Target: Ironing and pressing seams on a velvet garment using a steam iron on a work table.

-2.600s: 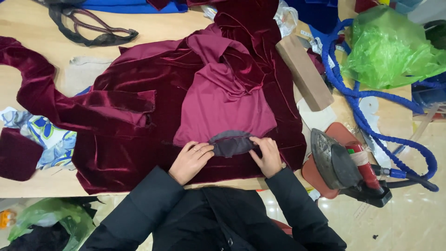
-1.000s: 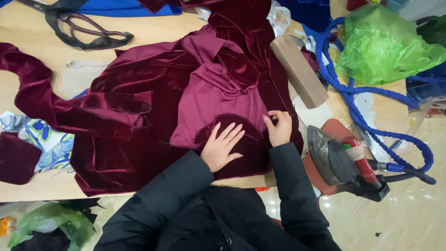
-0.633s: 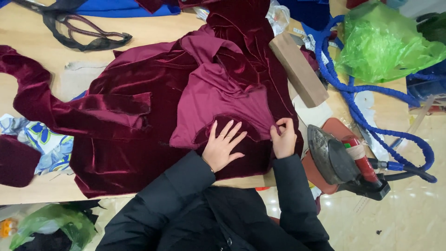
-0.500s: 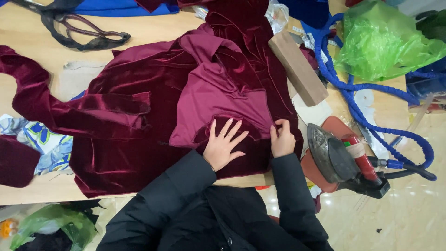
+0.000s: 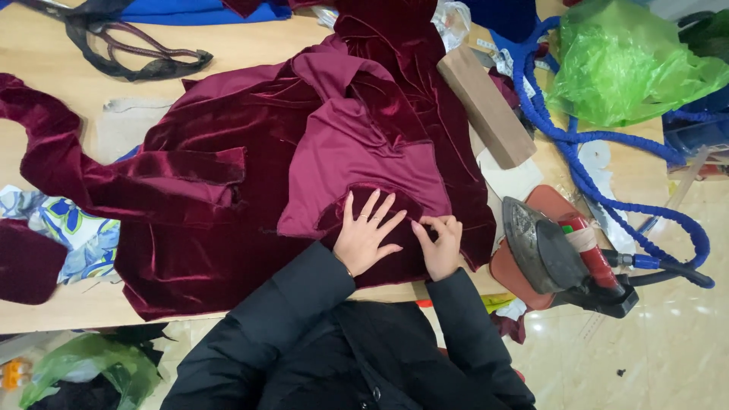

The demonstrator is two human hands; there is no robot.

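A dark red velvet garment point(image 5: 228, 197) lies spread over the wooden table point(image 5: 250, 53), with its smoother satin lining point(image 5: 364, 152) turned up in the middle. My left hand point(image 5: 363, 235) rests flat with fingers spread on a curved velvet flap at the garment's near edge. Beside it, my right hand point(image 5: 440, 243) pinches the velvet edge between bent fingers. Both arms wear black sleeves.
A steam iron point(image 5: 558, 254) sits on its red pad at the table's right edge, trailing a blue braided hose point(image 5: 577, 163). A wooden block point(image 5: 486, 106) lies right of the garment. A green plastic bag point(image 5: 630, 64) is at far right, black straps point(image 5: 137, 53) top left, printed cloth point(image 5: 68, 228) at left.
The grey piece once held under both hands is gone from sight. My left hand has moved right and flattened on the velvet; my right hand shifted down to pinch the edge.
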